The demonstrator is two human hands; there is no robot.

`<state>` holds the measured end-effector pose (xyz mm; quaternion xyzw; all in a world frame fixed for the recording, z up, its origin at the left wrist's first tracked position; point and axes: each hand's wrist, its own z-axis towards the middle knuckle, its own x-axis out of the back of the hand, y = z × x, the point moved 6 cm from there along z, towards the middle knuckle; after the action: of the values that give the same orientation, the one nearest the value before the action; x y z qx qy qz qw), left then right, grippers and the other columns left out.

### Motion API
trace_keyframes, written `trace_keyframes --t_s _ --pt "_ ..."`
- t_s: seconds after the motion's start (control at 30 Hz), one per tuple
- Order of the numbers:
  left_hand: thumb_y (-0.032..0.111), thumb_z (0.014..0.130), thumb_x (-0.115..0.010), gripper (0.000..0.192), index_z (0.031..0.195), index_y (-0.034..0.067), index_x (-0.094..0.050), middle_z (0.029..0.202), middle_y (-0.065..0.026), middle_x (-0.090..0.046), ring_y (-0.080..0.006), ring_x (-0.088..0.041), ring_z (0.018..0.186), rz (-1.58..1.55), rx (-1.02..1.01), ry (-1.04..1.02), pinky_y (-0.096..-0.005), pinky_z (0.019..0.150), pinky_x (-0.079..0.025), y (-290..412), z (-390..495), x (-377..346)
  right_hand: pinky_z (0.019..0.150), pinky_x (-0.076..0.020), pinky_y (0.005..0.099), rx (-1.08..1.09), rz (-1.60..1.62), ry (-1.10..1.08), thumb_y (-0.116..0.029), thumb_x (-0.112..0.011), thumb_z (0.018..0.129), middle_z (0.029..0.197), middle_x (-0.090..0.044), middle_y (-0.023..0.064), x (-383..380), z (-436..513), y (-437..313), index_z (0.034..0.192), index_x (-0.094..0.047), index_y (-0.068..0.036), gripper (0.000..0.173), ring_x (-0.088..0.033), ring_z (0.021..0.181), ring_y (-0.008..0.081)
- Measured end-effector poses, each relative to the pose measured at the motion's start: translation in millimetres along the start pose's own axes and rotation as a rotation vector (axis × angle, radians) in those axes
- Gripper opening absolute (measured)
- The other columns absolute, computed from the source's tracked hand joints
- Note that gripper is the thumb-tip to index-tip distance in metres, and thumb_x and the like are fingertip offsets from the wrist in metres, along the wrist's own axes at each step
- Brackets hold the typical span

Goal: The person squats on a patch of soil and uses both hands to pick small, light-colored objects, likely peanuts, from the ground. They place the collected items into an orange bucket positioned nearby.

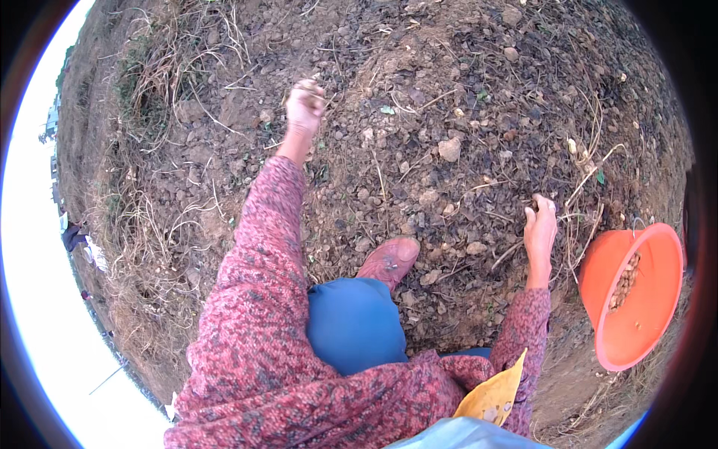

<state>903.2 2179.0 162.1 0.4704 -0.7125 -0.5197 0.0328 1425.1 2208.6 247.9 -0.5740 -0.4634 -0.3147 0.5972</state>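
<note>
My left hand [305,106] is stretched out over the soil at the upper middle, its fingers curled around a small brownish clump [312,100]. Motion blur hides what the clump is. Lower and to the right, my right hand [541,229] reaches down to the ground, thumb and fingers bent. Whether anything sits between those fingertips is unclear. Right of that hand, an orange bucket [594,280] leans with its mouth to the right. Unshelled peanuts [624,283] lie inside it.
Cloddy soil [348,185] with dark dead leaves surrounds my reddish shoe [391,258]. Dry stalks [589,179] lie between my right hand and the bucket. Pulled plants [157,84] form a row at left. A person [73,236] is far off at the left edge.
</note>
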Motion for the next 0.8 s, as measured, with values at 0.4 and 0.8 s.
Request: trace_keyframes --t_s 0.4,0.8 --pt "0.026 0.083 -0.055 0.026 0.104 0.014 -0.063 0.099 -0.0137 -0.06 -0.0323 -0.061 0.089 1.793 -0.301 0.056 -0.0409 0.078 -0.047 9.2 118.0 51.0 0.059 -0.0501 0.0258 -0.219 0.666 -0.151 0.002 -0.044 0.086 0.093 -0.059 0.0098 -18.0 58.4 -74.1 0.103 -0.057 0.0 0.021 -0.059 0.074 0.0156" --pt "0.025 0.082 -0.056 0.026 0.102 0.009 -0.056 0.099 -0.0164 -0.059 -0.0335 -0.058 0.094 1.905 -0.061 -0.112 -0.0429 0.08 -0.046 2.7 136.2 51.6 0.067 -0.0469 0.0351 0.097 0.307 -0.251 -0.008 -0.063 0.077 0.088 -0.058 0.0128 -107.6 137.0 -139.9 0.099 -0.059 -0.003 0.023 -0.059 0.076 0.0255"
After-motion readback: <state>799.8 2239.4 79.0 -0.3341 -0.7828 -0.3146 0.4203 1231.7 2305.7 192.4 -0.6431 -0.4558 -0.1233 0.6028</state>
